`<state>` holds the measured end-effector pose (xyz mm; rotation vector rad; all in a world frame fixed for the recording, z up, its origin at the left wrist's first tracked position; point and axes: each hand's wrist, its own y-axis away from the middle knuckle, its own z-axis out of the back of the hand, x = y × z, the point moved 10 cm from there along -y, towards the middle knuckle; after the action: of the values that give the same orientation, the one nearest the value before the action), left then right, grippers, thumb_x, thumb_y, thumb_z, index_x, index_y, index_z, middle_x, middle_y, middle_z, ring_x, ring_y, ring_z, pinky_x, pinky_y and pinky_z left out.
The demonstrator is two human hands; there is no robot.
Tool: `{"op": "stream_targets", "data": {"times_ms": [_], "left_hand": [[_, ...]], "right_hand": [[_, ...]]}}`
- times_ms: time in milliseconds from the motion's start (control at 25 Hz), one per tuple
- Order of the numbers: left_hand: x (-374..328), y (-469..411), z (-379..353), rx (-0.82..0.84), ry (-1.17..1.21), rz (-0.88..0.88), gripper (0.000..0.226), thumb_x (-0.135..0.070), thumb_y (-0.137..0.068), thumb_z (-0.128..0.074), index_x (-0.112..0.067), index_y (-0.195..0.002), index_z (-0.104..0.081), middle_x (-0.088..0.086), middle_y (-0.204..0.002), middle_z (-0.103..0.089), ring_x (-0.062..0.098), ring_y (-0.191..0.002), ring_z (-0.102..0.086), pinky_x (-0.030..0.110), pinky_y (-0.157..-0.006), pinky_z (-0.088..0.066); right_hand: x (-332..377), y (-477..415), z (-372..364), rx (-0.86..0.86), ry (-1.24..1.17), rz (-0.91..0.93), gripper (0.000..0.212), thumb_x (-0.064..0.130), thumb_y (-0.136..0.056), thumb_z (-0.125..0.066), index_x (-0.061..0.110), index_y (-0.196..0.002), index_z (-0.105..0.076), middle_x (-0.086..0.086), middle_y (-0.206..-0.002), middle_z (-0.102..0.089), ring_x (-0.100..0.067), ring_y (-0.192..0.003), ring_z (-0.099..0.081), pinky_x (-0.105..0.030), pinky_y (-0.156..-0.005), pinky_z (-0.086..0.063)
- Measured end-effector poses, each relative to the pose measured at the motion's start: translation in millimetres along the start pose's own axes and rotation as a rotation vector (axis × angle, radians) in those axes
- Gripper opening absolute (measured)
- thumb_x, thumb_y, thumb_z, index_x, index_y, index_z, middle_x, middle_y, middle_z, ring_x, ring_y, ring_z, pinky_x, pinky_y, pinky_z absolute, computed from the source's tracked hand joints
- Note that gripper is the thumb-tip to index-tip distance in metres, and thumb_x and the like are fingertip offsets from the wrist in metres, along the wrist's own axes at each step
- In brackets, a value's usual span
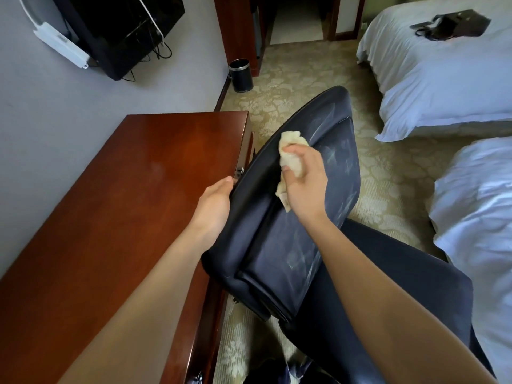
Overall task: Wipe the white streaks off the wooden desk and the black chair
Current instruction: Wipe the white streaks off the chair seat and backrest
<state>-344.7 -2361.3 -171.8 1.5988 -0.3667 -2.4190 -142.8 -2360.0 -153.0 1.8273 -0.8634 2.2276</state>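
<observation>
The black chair (336,162) stands between the wooden desk (116,195) and the beds, its backrest toward me. White streaks (343,153) cross the upper right of the backrest, and fainter ones (297,259) mark its lower panel. My right hand (303,180) grips a crumpled cream cloth (291,157) and presses it against the backrest's upper middle. My left hand (216,206) grips the chair's left edge, beside the desk's corner. The desk top looks glossy, with only a faint smudge near its middle.
A black bin (240,75) stands on the patterned carpet by the wall. A television (119,31) and a white power strip (62,45) hang on the wall at top left. Two white beds (443,79) fill the right side, one with a dark bag (450,24).
</observation>
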Motion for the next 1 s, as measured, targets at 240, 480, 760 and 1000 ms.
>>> {"op": "stream_targets", "data": {"times_ms": [240,480,760,1000], "left_hand": [[-6,1,-7,0.100,0.179,-0.058,0.026,-0.017,-0.100,-0.042,-0.013,-0.083,-0.062,0.007,-0.081,-0.065,0.022,-0.076,-0.060,0.032,-0.071,-0.046],[-9,4,-10,0.152,0.148,-0.113,0.039,-0.014,-0.100,-0.040,-0.019,-0.061,-0.035,-0.013,-0.052,-0.038,0.002,-0.049,-0.035,0.023,-0.053,-0.028],[-6,3,-10,0.154,0.024,-0.139,0.034,-0.027,-0.104,-0.033,-0.017,-0.087,-0.060,-0.003,-0.089,-0.062,0.013,-0.089,-0.057,0.029,-0.081,-0.039],[-37,-2,-13,0.184,-0.317,-0.124,0.037,-0.041,-0.103,-0.026,-0.024,-0.100,-0.059,-0.013,-0.100,-0.054,0.010,-0.104,-0.045,0.023,-0.081,-0.033]], "right_hand": [[41,66,-25,0.099,0.085,0.220,0.037,-0.005,-0.073,-0.055,0.018,-0.100,-0.065,0.011,-0.111,-0.057,-0.012,-0.106,-0.048,-0.015,-0.097,-0.032],[46,131,-33,0.034,0.042,0.237,0.027,0.005,-0.082,-0.055,0.018,-0.103,-0.065,0.015,-0.114,-0.054,-0.008,-0.112,-0.051,-0.021,-0.097,-0.037],[24,75,-12,-0.043,0.134,0.234,0.027,0.004,-0.087,-0.054,0.014,-0.110,-0.062,0.004,-0.119,-0.057,-0.017,-0.115,-0.052,-0.025,-0.102,-0.037],[6,-19,10,-0.064,0.169,0.187,0.029,-0.005,-0.082,-0.054,0.010,-0.106,-0.060,0.001,-0.113,-0.056,-0.017,-0.108,-0.052,-0.032,-0.097,-0.040]]}}
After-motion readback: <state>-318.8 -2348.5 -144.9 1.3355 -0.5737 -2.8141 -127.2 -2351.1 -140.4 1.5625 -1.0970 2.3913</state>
